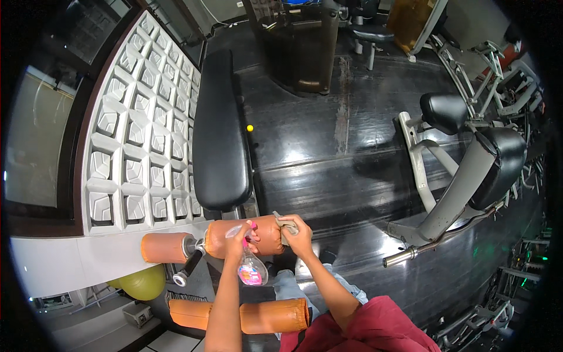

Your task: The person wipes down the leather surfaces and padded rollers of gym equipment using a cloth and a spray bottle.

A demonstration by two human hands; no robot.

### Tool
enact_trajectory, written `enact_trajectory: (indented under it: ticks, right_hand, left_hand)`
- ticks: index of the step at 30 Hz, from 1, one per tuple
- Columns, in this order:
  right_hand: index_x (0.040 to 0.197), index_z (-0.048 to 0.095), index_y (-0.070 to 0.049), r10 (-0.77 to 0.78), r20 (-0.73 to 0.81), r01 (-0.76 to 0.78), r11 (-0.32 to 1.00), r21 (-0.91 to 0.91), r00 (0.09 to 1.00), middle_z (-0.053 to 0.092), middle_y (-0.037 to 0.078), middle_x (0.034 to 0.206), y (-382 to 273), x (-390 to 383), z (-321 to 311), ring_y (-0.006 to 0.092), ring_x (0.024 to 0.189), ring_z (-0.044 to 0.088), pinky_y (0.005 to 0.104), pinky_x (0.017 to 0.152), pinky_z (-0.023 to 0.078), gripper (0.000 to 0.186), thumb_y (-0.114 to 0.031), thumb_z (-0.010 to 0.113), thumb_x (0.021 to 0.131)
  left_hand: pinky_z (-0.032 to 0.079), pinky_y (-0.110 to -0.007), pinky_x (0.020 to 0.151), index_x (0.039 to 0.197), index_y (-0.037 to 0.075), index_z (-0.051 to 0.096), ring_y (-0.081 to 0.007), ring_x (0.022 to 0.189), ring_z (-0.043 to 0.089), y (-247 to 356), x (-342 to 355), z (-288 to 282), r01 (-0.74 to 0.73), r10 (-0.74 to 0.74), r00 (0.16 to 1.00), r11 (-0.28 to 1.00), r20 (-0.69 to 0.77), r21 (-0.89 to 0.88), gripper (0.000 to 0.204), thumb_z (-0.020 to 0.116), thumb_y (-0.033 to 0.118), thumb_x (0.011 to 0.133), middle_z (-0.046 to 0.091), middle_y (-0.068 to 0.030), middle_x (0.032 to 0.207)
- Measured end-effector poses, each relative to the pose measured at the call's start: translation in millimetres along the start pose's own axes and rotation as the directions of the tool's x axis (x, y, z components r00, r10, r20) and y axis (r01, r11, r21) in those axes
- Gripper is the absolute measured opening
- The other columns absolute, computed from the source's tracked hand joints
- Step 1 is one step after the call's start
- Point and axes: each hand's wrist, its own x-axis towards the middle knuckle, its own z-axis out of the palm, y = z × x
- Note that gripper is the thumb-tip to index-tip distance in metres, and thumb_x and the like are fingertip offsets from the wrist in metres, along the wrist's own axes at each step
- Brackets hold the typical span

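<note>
Nearest you: your maroon shirt (375, 328), cut off at the lower edge, your left forearm (224, 305) running off the same edge. It crosses the lower orange roller pads (274, 317), hiding the middle stretch. Your jeans (287, 287) show only in pieces behind pad and right forearm (334, 287).

Left hand (239, 239): curled round the neck of a clear spray bottle (252, 273) with pink trigger head, body hanging below the fist. Bottle head mostly covered by fingers; can't tell if the trigger is squeezed. Label too blurred. Bottle overlaps the upper orange roller (267, 230) in view; can't tell if they touch.

Right hand (298, 236): fingers and thumb pinching a grey-beige cloth (287, 229) at that roller's right end. Cloth half hidden by your fingers.

Left of it, a shorter orange roller (164, 248) and a black handle (191, 267); below these, a green ball (143, 283), partly covered.

Beyond the upper roller: long black pad (220, 141), small yellow ball (250, 128) just beside it, white lattice panel (141, 129) along its left. Grey-framed machine (463, 193) well to your right, on dark floor (305, 135). Far equipment fades into the dark rim; hard to make out.
</note>
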Motion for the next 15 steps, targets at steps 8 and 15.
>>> enact_trajectory:
  ticks: [8, 15]
  right_hand:
    - [0.106, 0.07, -0.01, 0.146, -0.034, -0.149, 0.984, -0.096, 0.989, 0.073, 0.009, 0.098, 19, 4, 4, 0.0182, 0.091, 0.07, 0.0318, 0.083, 0.052, 0.02, -0.013, 0.066, 0.087]
    - [0.108, 0.07, -0.007, 0.28, -0.041, -0.283, 0.945, -0.162, 0.959, 0.074, 0.011, 0.098, 44, -9, -5, 0.02, 0.091, 0.07, 0.0329, 0.085, 0.052, 0.022, -0.018, 0.068, 0.088]
  left_hand:
    - [0.052, -0.029, 0.045, 0.099, 0.001, 0.068, -0.0182, 0.063, 0.065, -2, 3, -4, 0.03, -0.03, 0.999, 0.999, 0.017, 0.018, 0.046, 0.072, 0.045, 0.088, 0.063, -0.0067, 0.079]
    - [0.052, -0.03, 0.043, 0.098, 0.001, 0.067, -0.0186, 0.06, 0.065, -1, 4, 1, 0.015, -0.015, 1.0, 1.0, 0.016, 0.007, 0.044, 0.072, 0.043, 0.088, 0.064, -0.0073, 0.079]
